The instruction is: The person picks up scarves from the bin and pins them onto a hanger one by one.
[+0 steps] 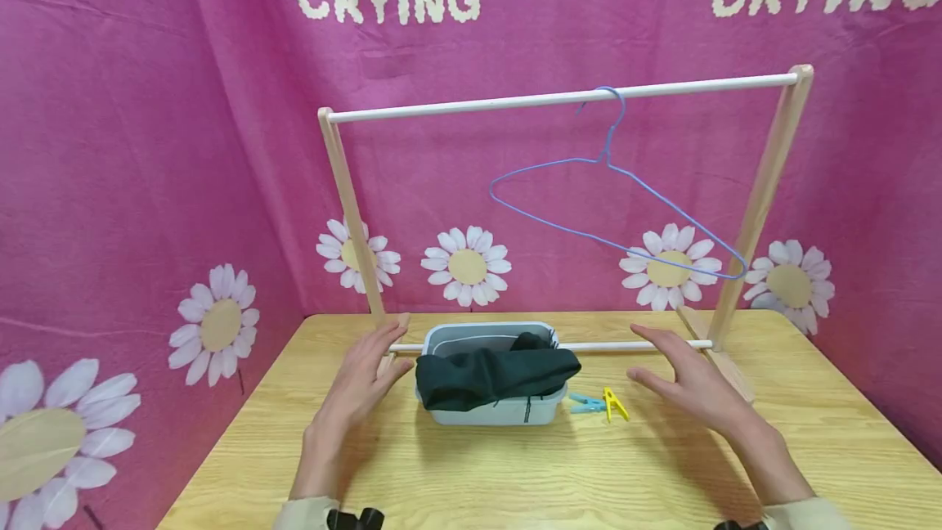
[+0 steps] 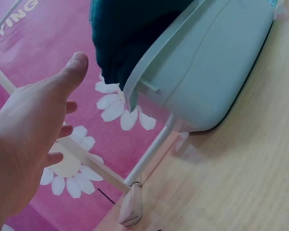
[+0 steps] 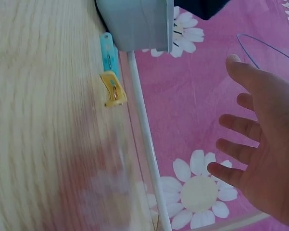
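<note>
A dark green folded cloth (image 1: 493, 376) lies across a light grey plastic bin (image 1: 493, 413), draped over its front rim. Just left of the bin is my left hand (image 1: 361, 375), thumb and fingers spread and holding nothing. My right hand (image 1: 692, 379) hovers over the table at the right, fingers extended, also holding nothing. Between the bin and that hand lie a light blue clothespin (image 1: 586, 404) and a yellow clothespin (image 1: 615, 404). In the left wrist view the thumb points toward the cloth (image 2: 130, 38), with a gap between them.
A wooden rack with a white top rail (image 1: 471, 107) stands behind the bin. From the rail hangs a blue wire hanger (image 1: 658, 195), bare. The rack's lower white bar (image 1: 611, 346) runs behind the bin. A pink curtain (image 1: 412, 203) with daisies surrounds the table (image 1: 471, 473).
</note>
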A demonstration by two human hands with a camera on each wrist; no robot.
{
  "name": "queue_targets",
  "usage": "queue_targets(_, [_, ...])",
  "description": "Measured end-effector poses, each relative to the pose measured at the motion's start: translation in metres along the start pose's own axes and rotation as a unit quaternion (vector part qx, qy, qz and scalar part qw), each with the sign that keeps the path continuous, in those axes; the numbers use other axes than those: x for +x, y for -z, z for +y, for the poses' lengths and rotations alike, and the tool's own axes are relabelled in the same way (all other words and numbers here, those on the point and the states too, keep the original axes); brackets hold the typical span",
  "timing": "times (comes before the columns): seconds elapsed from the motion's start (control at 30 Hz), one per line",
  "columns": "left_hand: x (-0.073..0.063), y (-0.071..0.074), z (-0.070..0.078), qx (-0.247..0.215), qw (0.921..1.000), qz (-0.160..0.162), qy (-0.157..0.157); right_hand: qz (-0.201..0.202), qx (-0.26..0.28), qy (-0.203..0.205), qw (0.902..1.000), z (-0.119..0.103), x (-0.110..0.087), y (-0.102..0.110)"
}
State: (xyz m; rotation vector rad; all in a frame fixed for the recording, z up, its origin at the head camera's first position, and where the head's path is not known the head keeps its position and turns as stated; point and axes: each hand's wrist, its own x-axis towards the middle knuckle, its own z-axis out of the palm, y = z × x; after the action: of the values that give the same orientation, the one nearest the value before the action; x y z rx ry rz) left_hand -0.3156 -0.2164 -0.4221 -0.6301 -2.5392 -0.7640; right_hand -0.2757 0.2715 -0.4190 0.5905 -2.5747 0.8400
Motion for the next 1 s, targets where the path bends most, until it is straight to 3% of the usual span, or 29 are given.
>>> queue_targets(0.33, [0.0, 0.007, 0.011, -0.012, 0.9992, -0.029, 0.024, -0.023, 0.046, 0.0, 0.9987, -0.011, 0.007, -0.015])
queue_targets(0.6, [-0.007, 0.012, 0.014, -0.016, 0.9986, -0.048, 0.017, -0.056, 0.083, 0.002, 0.995, -0.017, 0.012, -0.02])
queue_targets(0.87, [-0.012, 0.013, 0.021, -0.028, 0.9971, -0.062, -0.033, -0.081, 0.117, 0.01, 0.9898, -0.023, 0.02, -0.03])
queue_targets(1.0, [-0.012, 0.011, 0.026, -0.029, 0.9938, -0.072, -0.08, -0.092, 0.132, 0.007, 0.987, -0.025, 0.022, -0.035])
